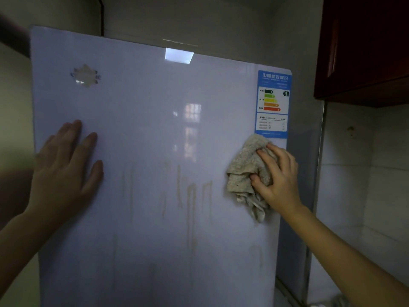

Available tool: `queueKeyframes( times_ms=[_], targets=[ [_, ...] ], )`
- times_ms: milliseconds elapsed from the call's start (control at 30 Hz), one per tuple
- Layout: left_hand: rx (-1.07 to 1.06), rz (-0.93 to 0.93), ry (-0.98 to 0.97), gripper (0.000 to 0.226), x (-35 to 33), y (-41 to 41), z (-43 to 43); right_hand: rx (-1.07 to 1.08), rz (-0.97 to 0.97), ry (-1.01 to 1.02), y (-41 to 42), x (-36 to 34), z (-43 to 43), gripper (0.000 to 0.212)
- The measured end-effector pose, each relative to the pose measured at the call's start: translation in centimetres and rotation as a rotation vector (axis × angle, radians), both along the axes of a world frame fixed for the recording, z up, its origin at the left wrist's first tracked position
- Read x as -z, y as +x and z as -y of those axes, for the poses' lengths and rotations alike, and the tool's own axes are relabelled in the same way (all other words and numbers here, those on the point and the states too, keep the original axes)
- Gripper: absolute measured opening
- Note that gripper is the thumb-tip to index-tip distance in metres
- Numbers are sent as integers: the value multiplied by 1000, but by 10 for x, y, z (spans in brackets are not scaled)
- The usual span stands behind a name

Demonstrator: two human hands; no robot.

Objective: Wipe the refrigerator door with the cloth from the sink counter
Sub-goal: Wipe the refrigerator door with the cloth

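Dim kitchen light is falling on the refrigerator door (pixel 155 129), where the right hand (pixel 278 176) is clutching the bunched cloth (pixel 243 171) against its right side, under the energy label (pixel 273 103). The left hand (pixel 64 171) is lying flat, fingers spread, holding nothing. Overlapping downward passes should be lifting the faint brown streaks (pixel 190 196); the door's bottom is running out of view.

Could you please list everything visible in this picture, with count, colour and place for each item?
refrigerator door: one, pale glossy white, fills the centre, with brownish streaks low down
energy label: one, blue and white, door's upper right corner
torn sticker remnant: one, whitish, door's upper left
tape strip: one, clear, door's top edge
cloth: one, beige, pressed on the door below the label
cabinet: one, dark red, upper right
tiled wall: white, right
left hand: flat on the door, left side
right hand: grip on the cloth
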State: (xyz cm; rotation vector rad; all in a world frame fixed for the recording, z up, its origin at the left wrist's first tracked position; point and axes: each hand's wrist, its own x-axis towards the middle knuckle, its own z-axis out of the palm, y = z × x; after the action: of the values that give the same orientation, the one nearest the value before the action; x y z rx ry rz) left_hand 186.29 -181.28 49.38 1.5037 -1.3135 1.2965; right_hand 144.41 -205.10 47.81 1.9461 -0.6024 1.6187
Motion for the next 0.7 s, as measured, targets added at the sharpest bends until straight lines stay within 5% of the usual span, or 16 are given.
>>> queueKeyframes(
  times_ms=[267, 533, 700],
  targets=[
    [20, -31, 4, 66, 3, -2, 2, 43, -73, 33, -12, 35, 4, 67],
    [68, -52, -10, 65, 7, 6, 11, -24, 189, 142, 1, 10, -1, 64],
    [86, -86, 0, 62, 10, 18, 21, 23, 47, 75, -9, 43, 2, 65]
  ],
)
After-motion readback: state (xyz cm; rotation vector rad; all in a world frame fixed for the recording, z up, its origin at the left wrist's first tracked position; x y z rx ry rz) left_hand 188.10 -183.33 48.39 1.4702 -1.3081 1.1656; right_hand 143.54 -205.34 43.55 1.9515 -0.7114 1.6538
